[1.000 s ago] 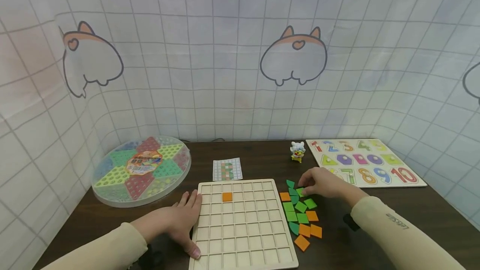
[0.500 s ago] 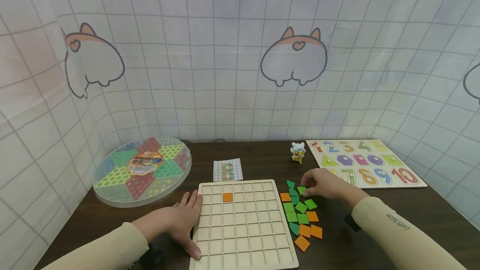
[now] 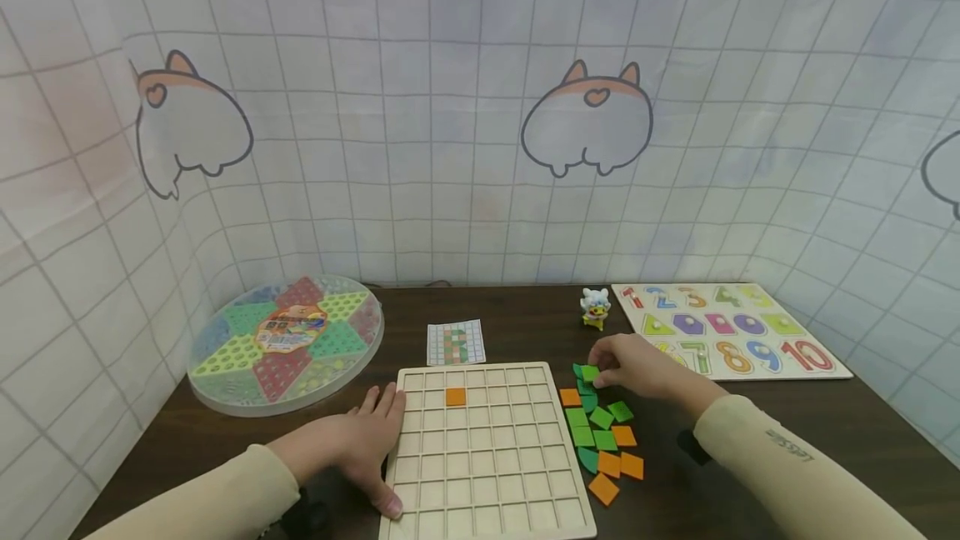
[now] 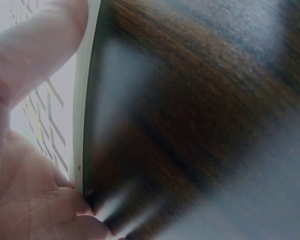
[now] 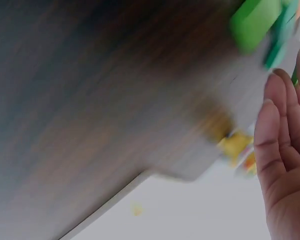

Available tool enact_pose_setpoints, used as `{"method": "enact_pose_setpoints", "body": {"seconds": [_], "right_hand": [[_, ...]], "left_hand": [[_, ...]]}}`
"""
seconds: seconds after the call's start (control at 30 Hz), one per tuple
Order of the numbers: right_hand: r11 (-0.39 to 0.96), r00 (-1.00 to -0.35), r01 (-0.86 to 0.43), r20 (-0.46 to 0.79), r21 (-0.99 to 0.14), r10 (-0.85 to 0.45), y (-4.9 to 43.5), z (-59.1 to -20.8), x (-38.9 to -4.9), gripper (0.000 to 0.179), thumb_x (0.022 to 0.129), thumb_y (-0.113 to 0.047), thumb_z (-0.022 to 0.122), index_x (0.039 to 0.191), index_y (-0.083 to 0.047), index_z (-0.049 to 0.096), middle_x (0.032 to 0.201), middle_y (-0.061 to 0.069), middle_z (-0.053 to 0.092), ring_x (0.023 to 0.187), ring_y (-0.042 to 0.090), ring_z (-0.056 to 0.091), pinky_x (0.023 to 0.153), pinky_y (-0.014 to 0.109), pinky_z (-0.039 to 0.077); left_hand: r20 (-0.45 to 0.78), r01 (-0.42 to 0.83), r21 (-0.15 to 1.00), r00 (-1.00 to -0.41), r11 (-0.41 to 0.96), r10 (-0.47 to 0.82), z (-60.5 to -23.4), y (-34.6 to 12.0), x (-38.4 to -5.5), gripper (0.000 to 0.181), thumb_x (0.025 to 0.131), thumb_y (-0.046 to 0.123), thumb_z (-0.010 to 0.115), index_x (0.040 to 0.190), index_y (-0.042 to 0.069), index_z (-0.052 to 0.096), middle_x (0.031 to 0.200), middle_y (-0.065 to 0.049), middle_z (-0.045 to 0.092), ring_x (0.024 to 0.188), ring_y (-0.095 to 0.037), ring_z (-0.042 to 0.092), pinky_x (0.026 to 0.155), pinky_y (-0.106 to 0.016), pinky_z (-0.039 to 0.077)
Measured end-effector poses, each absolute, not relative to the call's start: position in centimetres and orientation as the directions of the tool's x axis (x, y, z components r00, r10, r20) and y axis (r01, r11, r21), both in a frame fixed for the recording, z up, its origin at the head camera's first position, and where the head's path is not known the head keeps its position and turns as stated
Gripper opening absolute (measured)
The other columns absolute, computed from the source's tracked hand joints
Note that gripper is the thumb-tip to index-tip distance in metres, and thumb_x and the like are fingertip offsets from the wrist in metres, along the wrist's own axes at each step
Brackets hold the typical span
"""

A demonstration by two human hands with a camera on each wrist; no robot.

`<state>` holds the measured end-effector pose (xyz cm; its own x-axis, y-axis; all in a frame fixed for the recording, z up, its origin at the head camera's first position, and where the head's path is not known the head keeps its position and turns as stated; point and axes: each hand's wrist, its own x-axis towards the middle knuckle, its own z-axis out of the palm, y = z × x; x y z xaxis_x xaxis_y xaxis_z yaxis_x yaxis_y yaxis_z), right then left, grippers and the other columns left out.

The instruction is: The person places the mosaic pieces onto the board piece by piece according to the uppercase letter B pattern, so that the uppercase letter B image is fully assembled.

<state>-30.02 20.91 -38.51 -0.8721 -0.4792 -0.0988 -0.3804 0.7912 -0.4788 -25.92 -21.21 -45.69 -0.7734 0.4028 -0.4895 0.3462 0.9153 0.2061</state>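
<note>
My left hand [image 3: 360, 447] lies with extended fingers along the left edge of the pale wooden grid board [image 3: 480, 465], the thumb over its lower left rim. One orange square tile [image 3: 455, 397] sits in a cell near the top of the board. Between thumb and fingertips my right hand [image 3: 637, 365] pinches a light green square tile [image 3: 590, 373], above dark green quarter-round tiles [image 3: 588, 402]. In the right wrist view the right hand [image 5: 290, 150] shows curved fingers, and its held tile is mostly hidden.
Loose light green tiles [image 3: 604, 440] and orange tiles [image 3: 603, 489] lie right of the board. Behind it are a printed pattern card [image 3: 456, 342] and a small figurine [image 3: 595, 308]. A round Chinese checkers board [image 3: 285, 344] stands left, a number puzzle [image 3: 731, 327] right.
My right hand has moved slightly left with the light green square tile, from beside the dark green tiles to over them. The left hand stays at the board's edge.
</note>
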Motion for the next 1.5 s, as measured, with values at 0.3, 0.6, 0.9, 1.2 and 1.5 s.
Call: {"method": "enact_pose_setpoints", "body": {"seconds": [0.3,0.6,0.9,1.2,1.5], "right_hand": [[0.705,-0.825,-0.426,-0.076,-0.566,-0.560,14.4,-39.0,-29.7,0.018,0.090,-0.011,0.080,0.105,-0.008,0.071,0.089,-0.002,0.069,0.080,0.008,0.062,0.073,0.027,0.054],[0.675,-0.777,-0.508,-0.055,-0.535,-0.628,8.4,-38.7,-29.3,0.018,0.087,-0.012,0.083,0.101,-0.007,0.071,0.088,-0.001,0.068,0.079,0.010,0.060,0.074,0.030,0.053],[0.712,-0.784,-0.495,-0.096,-0.498,-0.613,6.2,-38.8,-29.2,0.021,0.085,-0.013,0.085,0.101,-0.006,0.073,0.090,0.002,0.068,0.081,0.013,0.060,0.077,0.035,0.055],[0.721,-0.789,-0.490,-0.103,-0.489,-0.606,5.8,-38.8,-28.9,0.018,0.083,-0.011,0.086,0.096,-0.006,0.075,0.087,0.001,0.069,0.079,0.012,0.061,0.075,0.035,0.056],[0.704,-0.783,-0.514,-0.067,-0.490,-0.619,5.8,-39.0,-28.9,0.004,0.090,-0.010,0.079,0.090,-0.007,0.077,0.086,0.002,0.072,0.074,0.011,0.061,0.069,0.030,0.054]], "left_hand": [[-0.486,0.340,0.230,-0.772,0.912,0.410,-46.9,-21.6,-26.5,0.169,0.041,0.095,0.073,0.165,0.006,0.001,0.171,-0.022,-0.007,0.157,-0.048,-0.006,0.121,-0.067,0.021],[-0.466,0.349,0.226,-0.781,0.909,0.416,-45.6,-21.2,-25.6,0.164,0.046,0.094,0.073,0.164,0.004,0.003,0.171,-0.024,-0.004,0.157,-0.048,-0.002,0.121,-0.064,0.024],[-0.470,0.346,0.223,-0.781,0.911,0.412,-45.2,-21.1,-25.4,0.162,0.048,0.092,0.075,0.164,0.004,0.003,0.171,-0.023,-0.003,0.157,-0.047,-0.001,0.121,-0.064,0.025],[-0.470,0.354,0.211,-0.781,0.911,0.412,-45.0,-21.0,-25.3,0.161,0.049,0.091,0.075,0.164,0.004,0.004,0.171,-0.023,-0.002,0.157,-0.047,0.000,0.120,-0.063,0.026],[-0.482,0.349,0.203,-0.778,0.915,0.403,-45.0,-20.9,-25.5,0.163,0.047,0.092,0.074,0.164,0.004,0.004,0.171,-0.023,-0.002,0.157,-0.048,0.000,0.121,-0.064,0.025]]}}
